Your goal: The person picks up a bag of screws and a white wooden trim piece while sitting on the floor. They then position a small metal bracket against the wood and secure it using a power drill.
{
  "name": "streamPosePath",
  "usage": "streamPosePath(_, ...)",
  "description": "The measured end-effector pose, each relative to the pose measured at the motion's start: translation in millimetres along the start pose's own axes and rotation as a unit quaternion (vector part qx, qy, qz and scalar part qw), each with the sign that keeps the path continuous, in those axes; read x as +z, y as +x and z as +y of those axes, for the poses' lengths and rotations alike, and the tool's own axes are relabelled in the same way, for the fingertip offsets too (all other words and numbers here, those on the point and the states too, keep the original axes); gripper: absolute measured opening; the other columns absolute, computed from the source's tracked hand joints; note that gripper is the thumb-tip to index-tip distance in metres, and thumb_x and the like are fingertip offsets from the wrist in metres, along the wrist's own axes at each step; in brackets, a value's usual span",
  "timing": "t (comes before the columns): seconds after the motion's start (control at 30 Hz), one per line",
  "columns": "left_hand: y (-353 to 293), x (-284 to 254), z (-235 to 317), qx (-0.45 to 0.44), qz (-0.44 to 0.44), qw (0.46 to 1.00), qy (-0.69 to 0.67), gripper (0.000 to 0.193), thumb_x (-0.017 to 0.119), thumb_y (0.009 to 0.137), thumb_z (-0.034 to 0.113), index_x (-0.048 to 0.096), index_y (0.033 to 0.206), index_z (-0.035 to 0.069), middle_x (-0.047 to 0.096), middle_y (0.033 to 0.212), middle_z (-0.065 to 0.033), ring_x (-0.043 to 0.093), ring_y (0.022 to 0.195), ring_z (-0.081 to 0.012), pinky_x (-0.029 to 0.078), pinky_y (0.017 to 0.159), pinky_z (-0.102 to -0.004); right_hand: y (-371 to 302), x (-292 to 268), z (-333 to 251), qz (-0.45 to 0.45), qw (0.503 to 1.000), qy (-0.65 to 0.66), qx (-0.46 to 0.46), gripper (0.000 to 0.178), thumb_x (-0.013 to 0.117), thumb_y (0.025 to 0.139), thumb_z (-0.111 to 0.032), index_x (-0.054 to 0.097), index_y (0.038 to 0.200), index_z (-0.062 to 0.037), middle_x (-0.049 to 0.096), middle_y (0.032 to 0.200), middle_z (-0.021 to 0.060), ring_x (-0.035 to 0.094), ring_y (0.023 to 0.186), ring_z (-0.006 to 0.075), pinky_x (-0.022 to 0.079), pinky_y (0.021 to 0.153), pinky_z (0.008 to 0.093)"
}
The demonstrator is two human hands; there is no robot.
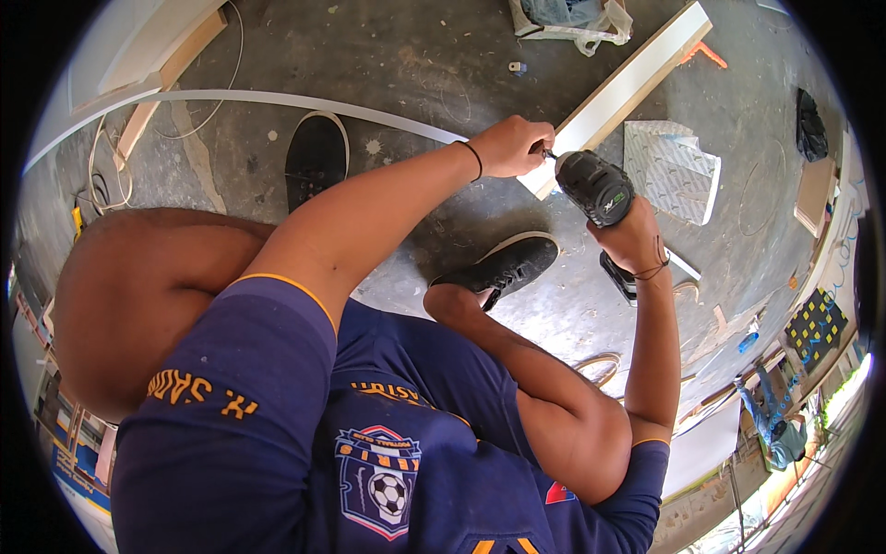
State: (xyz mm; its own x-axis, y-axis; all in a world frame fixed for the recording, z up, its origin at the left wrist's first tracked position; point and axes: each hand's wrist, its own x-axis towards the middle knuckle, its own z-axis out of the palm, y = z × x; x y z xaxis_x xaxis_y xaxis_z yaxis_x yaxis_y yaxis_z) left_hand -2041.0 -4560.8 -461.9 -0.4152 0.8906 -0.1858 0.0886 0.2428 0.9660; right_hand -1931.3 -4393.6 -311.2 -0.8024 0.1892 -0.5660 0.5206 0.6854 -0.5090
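Note:
My right hand (630, 238) is wrapped round the grip of a black cordless drill (595, 187), whose tip points left at the near end of a white-faced wooden board (637, 81). Close to the drill tip, my left hand (519, 146) is closed with its fingers pinched together. A long, thin white strip (378, 113) curves in from the left and ends at this hand, which grips it by the board. The fingers partly hide the strip's end and whatever the drill tip touches. The drill's battery base (618, 277) shows below my right hand.
My black shoes (317, 159) stand on the grey concrete floor. A silvery wrapped sheet (672, 169) lies right of the board, an orange tool (706, 54) near its far end. A plastic bag (572, 23) lies beyond. Cables (101, 166) coil at left; another person (783, 434) is at far right.

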Motion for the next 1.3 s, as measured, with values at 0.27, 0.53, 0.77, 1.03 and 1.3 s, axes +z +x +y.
streamPosePath(0.27,-2,3,-1,0.015,0.035,0.999,0.015,0.021,0.054,0.079,0.006,0.057,0.1,0.006,0.064,0.08,-0.018,0.063,0.069,-0.0344,0.047,0.063,-0.0407,2,0,2,-0.015,1.0,0.003,0.02,0.025,0.067,0.064,-0.005,0.065,0.089,0.0,0.065,0.082,0.0209,0.063,0.079,0.0387,0.05,0.069,0.0382)
streamPosePath(0.53,0,3,-6,-0.005,0.016,1.0,0.006,0.022,0.054,0.078,0.005,0.057,0.099,0.005,0.064,0.08,-0.0185,0.062,0.069,-0.0348,0.047,0.063,-0.0408,4,1,5,-0.016,0.999,-0.003,0.033,0.026,0.067,0.064,-0.006,0.064,0.088,0.0009,0.065,0.081,0.0212,0.063,0.079,0.0386,0.05,0.069,0.0387)
streamPosePath(0.77,2,-1,3,-0.006,0.004,1.0,0.01,0.022,0.056,0.077,0.006,0.059,0.099,0.004,0.062,0.072,-0.0185,0.061,0.064,-0.0329,0.046,0.06,-0.0401,3,-3,-2,-0.015,1.0,0.002,0.016,0.025,0.067,0.065,-0.006,0.064,0.089,0.0011,0.065,0.08,0.0219,0.063,0.077,0.039,0.05,0.068,0.0384)
streamPosePath(1.03,4,-1,3,0.008,0.005,1.0,0.013,0.022,0.056,0.077,0.004,0.059,0.099,0.003,0.06,0.067,-0.0183,0.06,0.059,-0.0308,0.044,0.057,-0.0398,4,-5,-9,-0.02,0.999,-0.023,0.027,0.026,0.067,0.065,-0.007,0.064,0.089,0.002,0.065,0.079,0.0227,0.063,0.076,0.0393,0.051,0.068,0.0379)
streamPosePath(1.3,4,-3,3,0.017,-0.002,1.0,0.025,0.021,0.056,0.078,0.004,0.058,0.098,0.004,0.061,0.067,-0.0162,0.06,0.059,-0.0296,0.044,0.056,-0.0394,6,-8,-1,-0.026,0.998,-0.026,0.047,0.024,0.066,0.065,-0.008,0.064,0.087,0.001,0.065,0.078,0.0207,0.063,0.073,0.0376,0.05,0.067,0.0379)
